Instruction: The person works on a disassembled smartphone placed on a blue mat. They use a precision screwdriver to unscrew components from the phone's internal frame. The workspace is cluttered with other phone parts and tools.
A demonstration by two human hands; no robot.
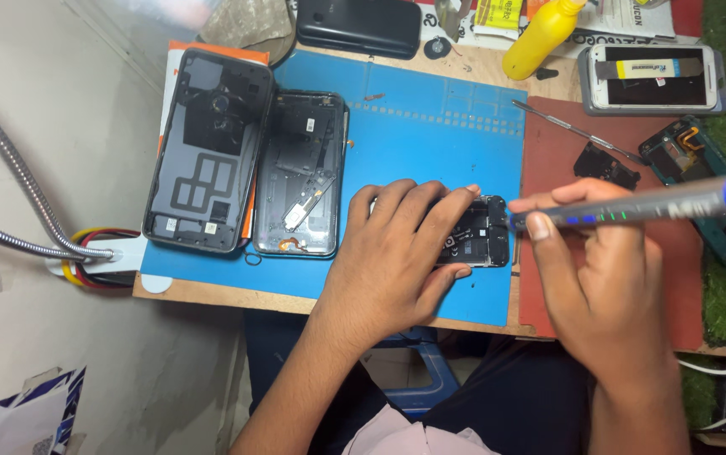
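Blue silicone covers the work mat [430, 118] in the head view, and on its right part lies an opened black phone [482, 232], its inner boards bare; the left hand [396, 253] lies flat over it, fingers spread and pressed down on its body, so that only the right end of the phone shows past the fingertips; the right hand [603, 278] is closed round a grey pen-shaped screwdriver [632, 206] with a blue cap, thumb and forefinger pinching the shaft near the front, and the tip meets the phone's right edge; the tool lies almost level, its capped end pointing right; further left on the mat rest a black back cover [207, 152] and, just beside it, a phone frame [302, 173] with its inside showing; a yellow bottle [540, 38] lies tilted near the far edge of the bench; a thin metal pry tool [578, 131] rests on the red mat [565, 295] at the right.
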